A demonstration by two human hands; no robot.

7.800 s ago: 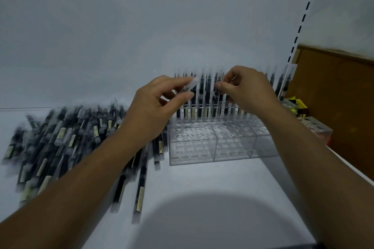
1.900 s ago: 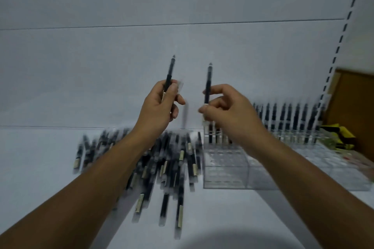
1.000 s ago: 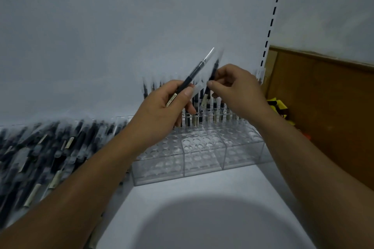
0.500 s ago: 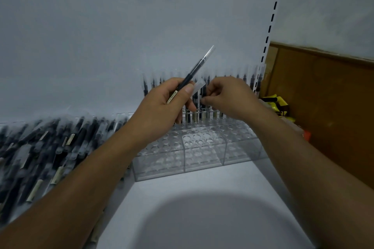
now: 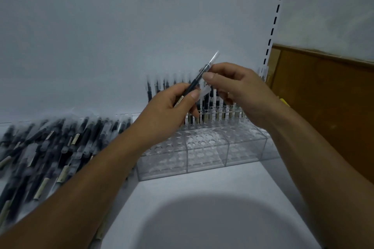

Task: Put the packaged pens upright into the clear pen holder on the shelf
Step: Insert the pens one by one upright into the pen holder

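Packaged pen (image 5: 197,79), tilted mid-frame: my left hand (image 5: 168,109) grips the barrel, right hand (image 5: 238,89) pinches its top. I'd get it vertical first, then lower it into a free hole in the clear pen holder (image 5: 204,159).

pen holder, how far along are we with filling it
Done: the back row of the holder holds upright pens. In hand: left hand grips one tilted pen, right hand pinches its top. Left: front rows empty, a pile lies beside it.
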